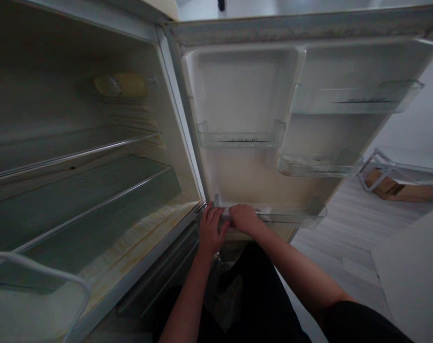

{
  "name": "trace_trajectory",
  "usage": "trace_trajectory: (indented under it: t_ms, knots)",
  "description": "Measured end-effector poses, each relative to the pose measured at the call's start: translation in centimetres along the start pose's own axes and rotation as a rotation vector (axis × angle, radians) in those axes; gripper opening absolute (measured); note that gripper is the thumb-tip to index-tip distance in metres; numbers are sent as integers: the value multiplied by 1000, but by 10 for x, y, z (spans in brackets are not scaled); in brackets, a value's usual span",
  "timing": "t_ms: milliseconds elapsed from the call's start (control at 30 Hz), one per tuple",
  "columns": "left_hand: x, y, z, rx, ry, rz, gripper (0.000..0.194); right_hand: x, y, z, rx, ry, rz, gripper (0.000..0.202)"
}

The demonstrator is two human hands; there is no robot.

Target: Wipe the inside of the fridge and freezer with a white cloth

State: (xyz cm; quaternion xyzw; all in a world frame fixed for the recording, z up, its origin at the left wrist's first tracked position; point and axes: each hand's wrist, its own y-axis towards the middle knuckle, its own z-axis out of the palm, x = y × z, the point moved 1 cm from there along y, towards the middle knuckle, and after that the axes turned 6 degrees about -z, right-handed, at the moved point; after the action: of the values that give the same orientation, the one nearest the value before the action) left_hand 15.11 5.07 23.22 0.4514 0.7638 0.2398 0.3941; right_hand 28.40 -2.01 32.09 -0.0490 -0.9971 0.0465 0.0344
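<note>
My left hand (pixel 211 227) rests at the hinge-side end of the lowest clear door bin (pixel 295 218), its fingers stretched out over the rim. Close beside it, my right hand (pixel 243 218) is closed at the same bin, with the fingers curled under and mostly hidden. Whatever they hold cannot be made out. A small whitish patch shows in the bin just right of that hand. The bin sits low on the inner side of an open refrigerator door (pixel 248 90).
On the left is the refrigerator compartment with a glass shelf (pixel 77 155), a clear drawer (pixel 123 205) and a yellowish rounded object (pixel 121 85) at the back. A white cable-like loop (pixel 41 267) is at lower left. Cardboard boxes (pixel 406 186) lie under a metal-framed rack at right.
</note>
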Motion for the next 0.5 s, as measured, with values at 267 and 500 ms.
trace_trajectory:
  t_ms: [267, 500]
  knots:
    - [-3, -4, 3, -10, 16, -23, 38, -17, -7, 6, -35, -62, -2, 36]
    - [-1, -4, 8, -81, 83, 17, 33, -13, -9, 11, -80, -76, -26, 33]
